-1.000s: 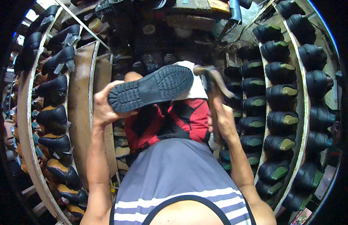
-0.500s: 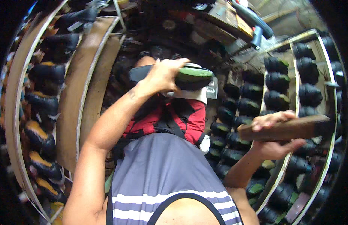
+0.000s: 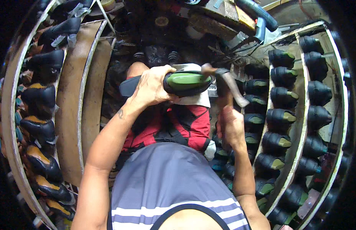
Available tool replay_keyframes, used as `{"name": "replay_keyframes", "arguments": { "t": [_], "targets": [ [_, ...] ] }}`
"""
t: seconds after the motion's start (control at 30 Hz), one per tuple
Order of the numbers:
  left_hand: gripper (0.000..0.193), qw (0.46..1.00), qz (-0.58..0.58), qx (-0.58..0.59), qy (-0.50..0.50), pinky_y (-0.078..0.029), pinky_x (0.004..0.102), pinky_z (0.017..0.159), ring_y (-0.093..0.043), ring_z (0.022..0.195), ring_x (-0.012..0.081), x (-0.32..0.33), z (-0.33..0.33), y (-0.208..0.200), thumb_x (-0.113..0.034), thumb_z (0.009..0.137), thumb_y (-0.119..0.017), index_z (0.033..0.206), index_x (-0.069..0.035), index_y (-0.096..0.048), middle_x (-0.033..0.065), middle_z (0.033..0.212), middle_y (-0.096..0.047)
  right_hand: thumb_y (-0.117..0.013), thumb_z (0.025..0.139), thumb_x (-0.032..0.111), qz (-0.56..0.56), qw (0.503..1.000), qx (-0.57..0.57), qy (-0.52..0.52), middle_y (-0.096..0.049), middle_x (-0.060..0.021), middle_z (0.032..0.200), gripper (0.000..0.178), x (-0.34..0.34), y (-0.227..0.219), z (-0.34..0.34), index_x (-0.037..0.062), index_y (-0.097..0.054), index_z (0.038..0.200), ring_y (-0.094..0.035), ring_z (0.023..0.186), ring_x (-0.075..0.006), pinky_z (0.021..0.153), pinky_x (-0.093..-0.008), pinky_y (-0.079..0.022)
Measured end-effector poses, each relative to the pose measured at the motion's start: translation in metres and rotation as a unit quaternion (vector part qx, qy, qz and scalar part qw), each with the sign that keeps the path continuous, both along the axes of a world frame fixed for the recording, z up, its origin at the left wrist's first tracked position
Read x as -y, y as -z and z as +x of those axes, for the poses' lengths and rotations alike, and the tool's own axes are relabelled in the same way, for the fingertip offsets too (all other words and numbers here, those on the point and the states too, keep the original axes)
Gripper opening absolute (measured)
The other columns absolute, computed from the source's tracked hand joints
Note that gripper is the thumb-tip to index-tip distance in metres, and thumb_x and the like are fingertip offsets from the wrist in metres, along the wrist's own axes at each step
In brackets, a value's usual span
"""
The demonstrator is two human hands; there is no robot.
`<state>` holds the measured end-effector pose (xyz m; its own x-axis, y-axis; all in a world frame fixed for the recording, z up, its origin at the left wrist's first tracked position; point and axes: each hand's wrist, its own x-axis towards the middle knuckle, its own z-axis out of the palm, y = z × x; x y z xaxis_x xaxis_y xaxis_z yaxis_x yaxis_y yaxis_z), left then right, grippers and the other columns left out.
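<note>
Black shoe (image 3: 178, 82) with a green panel, lying on its side above the lap, gripped around the middle by the left hand (image 3: 151, 90), fingers wrapped over the upper. Heel end poking out past the wrist to the left, toe end pointing right, just beside the head of a hammer (image 3: 224, 82). Right hand (image 3: 231, 128) clenched around the hammer's wooden handle, low on the shaft, head raised level with the shoe's toe; contact between head and shoe hard to judge. White cloth (image 3: 195, 99) under the shoe, draped over red shorts (image 3: 185, 122).

To the right, curved rack shelves (image 3: 300, 126) filled with rows of black shoes with green toe panels (image 3: 279, 117), toes outward. To the left, another curved rack (image 3: 70, 115) with dark shoes with tan patches (image 3: 38, 159) along its outer edge. At top, cluttered bench parts (image 3: 220, 17) in shadow with a blue-grey hose (image 3: 258, 13); details there too dark to make out.

No packages, labels or signs legible anywhere. Lower shoe rows on the right cut off by the dark rim. Underside of the held shoe hidden by the hand and cloth. Striped sleeveless top (image 3: 170, 191) filling the lower middle.
</note>
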<state>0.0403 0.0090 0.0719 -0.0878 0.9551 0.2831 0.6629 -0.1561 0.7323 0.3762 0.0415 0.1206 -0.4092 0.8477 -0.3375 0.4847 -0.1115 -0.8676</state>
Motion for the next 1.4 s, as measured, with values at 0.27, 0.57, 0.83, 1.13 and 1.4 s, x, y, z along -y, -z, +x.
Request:
{"name": "replay_keyframes", "arguments": {
  "t": [0.27,0.57,0.83,1.13,1.4],
  "targets": [
    [0.097,0.995,-0.077,-0.03,0.06,-0.055,0.0406,0.108,-0.073,0.122,0.0328,-0.012,-0.01,-0.011,-0.03,0.056,-0.103,0.143,-0.005,-0.067,0.0178,0.13,-0.076,-0.085,0.086,0.039,0.172,0.935,0.211,0.226,-0.078,-0.0158,0.084,0.043,-0.087,0.212,0.031,-0.0004,-0.077,0.101,-0.076,0.078,-0.027,0.074,-0.0442,-0.057],
    [0.089,0.97,0.091,-0.193,0.113,-0.05,0.0481,0.107,-0.067,0.125,0.0345,0.007,-0.007,-0.089,-0.029,0.048,-0.102,0.132,-0.016,-0.077,0.0107,0.133,-0.074,-0.08,0.099,0.03,0.286,0.921,0.037,0.262,-0.071,-0.0225,0.123,0.059,-0.135,0.198,-0.021,-0.0096,-0.064,0.139,-0.07,0.101,-0.0289,0.09,-0.0428,-0.059],
    [0.09,0.816,-0.106,0.564,-0.069,-0.044,0.0384,0.119,-0.056,0.141,0.0218,0.052,0.022,-0.017,-0.025,0.094,-0.083,0.167,0.0,-0.037,0.0124,0.158,-0.054,-0.054,0.111,0.058,-0.189,0.887,-0.422,0.007,-0.058,-0.0091,0.15,0.077,-0.026,0.069,-0.149,0.0091,-0.038,0.168,-0.052,0.144,-0.0253,0.121,-0.0399,-0.04],
    [0.089,0.766,-0.132,0.584,-0.234,-0.057,0.0343,0.101,-0.072,0.113,0.0222,0.035,0.018,0.109,-0.022,0.082,-0.093,0.155,0.006,-0.051,0.0159,0.132,-0.071,-0.039,0.1,0.088,-0.38,0.873,-0.304,0.018,-0.044,-0.0213,0.166,0.112,-0.039,0.162,-0.164,-0.001,-0.031,0.168,-0.048,0.151,-0.0286,0.121,-0.0436,-0.046],
    [0.095,0.737,-0.234,0.577,-0.262,-0.052,0.0338,0.109,-0.07,0.119,0.0226,0.02,0.012,0.134,-0.035,0.083,-0.094,0.157,0.005,-0.05,0.0168,0.135,-0.071,-0.033,0.085,0.102,-0.406,0.864,-0.275,0.111,-0.045,-0.0232,0.165,0.137,-0.035,0.197,-0.175,0.0002,-0.007,0.173,-0.06,0.142,-0.0313,0.112,-0.0454,-0.055]
  ]
}}
